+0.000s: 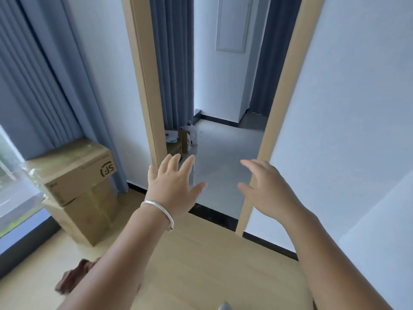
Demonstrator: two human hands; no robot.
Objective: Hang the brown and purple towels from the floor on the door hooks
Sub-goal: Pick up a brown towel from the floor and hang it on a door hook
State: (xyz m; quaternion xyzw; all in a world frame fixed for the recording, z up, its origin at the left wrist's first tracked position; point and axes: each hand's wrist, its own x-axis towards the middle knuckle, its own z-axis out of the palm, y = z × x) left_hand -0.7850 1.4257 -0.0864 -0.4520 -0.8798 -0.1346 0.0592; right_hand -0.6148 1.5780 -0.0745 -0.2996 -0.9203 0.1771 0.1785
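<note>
Two stacked cardboard boxes (73,186), top one printed "SF".

Glossy bracelet (157,212) (metal) — cardboard boxes (76,175).

White walls (348,90) and blue-grey curtains (33,86) flank a tan door frame (145,86) opening onto grey tile (223,153), with stacked cardboard boxes (78,184) on pale wood flooring (201,253).
</note>
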